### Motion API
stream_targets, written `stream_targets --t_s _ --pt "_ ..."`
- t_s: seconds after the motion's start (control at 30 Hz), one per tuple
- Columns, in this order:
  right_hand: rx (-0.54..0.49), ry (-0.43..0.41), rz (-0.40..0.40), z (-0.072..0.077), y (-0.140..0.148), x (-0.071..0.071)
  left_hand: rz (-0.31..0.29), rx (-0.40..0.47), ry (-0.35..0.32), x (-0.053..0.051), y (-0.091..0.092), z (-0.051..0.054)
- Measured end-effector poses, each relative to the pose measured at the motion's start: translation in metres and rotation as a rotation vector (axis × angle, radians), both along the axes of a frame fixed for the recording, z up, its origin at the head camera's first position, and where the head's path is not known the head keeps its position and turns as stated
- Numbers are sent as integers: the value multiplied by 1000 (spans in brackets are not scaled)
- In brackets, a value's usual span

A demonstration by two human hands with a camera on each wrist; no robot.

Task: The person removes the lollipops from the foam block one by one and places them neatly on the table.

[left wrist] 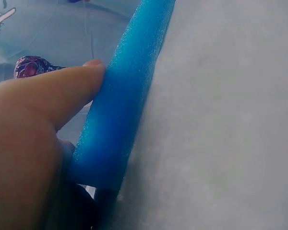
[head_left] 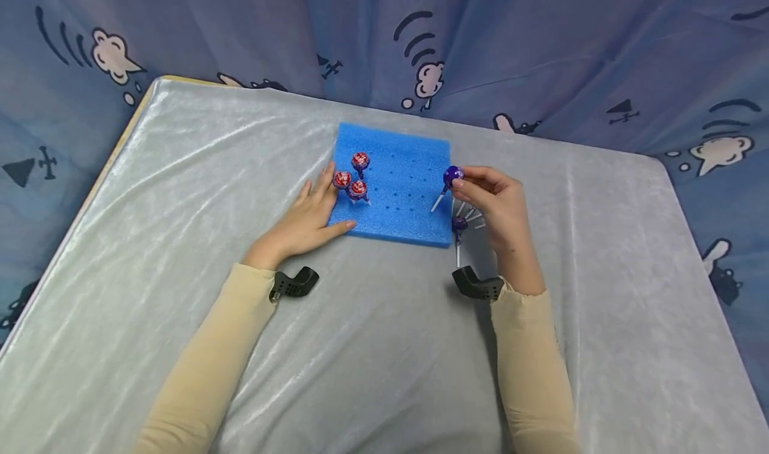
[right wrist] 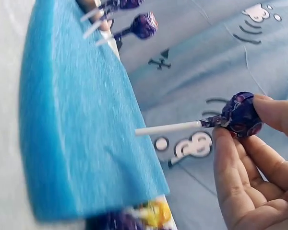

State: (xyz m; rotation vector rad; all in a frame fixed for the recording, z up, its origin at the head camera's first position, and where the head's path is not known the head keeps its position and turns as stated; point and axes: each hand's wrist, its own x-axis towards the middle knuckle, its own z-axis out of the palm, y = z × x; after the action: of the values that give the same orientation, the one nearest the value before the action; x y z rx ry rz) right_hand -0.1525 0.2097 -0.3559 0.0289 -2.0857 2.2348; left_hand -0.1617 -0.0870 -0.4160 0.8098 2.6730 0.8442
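Observation:
A blue foam block [head_left: 408, 223] with rows of small holes lies on the table. Three lollipops with red-topped wrappers [head_left: 360, 161] stand in its left part. My left hand [head_left: 306, 223] rests on the block's left side with fingers spread; its thumb [left wrist: 72, 86] touches the front edge. By its wrapped head, my right hand [head_left: 501, 203] pinches a purple lollipop [right wrist: 242, 115] between thumb and fingers. The white stick [right wrist: 168, 128] points down toward the right part of the foam, and its tip appears just above the surface.
Beside the block's right edge lie more lollipops [head_left: 459, 224], several white sticks showing, partly hidden by my right hand. A grey-white cloth [head_left: 384, 347] covers the table. Behind it hangs a blue patterned curtain [head_left: 258, 27].

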Motion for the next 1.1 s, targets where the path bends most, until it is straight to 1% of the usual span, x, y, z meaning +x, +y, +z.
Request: stream_targets --t_s 0.17,0.23,0.3,0.43,0.57,0.67,0.73,0.87,0.97,1.1 --pt "-43 -33 -16 -1 20 9 -9 3 1 0 1 -1" --pt "-35 -52 -15 0 28 12 -12 11 5 0 1 -1" --pt "-14 -73 6 1 36 14 -12 25 6 0 0 -2" --pt "57 -138 100 5 49 14 -8 25 11 1 -1 -2" --pt "177 -238 203 4 60 12 1 5 3 -1 -2 -2" --pt "272 -313 261 1 67 11 7 -3 -8 -1 -2 -3" --pt "325 -355 284 -1 71 11 8 -6 -10 -1 -2 -3" --pt "376 -395 307 -6 76 10 10 -4 -10 0 -1 -2" --pt "403 -406 296 -9 78 9 7 -6 -9 0 -1 -1" --pt "469 -411 263 -12 79 8 4 -7 -10 1 -1 0"
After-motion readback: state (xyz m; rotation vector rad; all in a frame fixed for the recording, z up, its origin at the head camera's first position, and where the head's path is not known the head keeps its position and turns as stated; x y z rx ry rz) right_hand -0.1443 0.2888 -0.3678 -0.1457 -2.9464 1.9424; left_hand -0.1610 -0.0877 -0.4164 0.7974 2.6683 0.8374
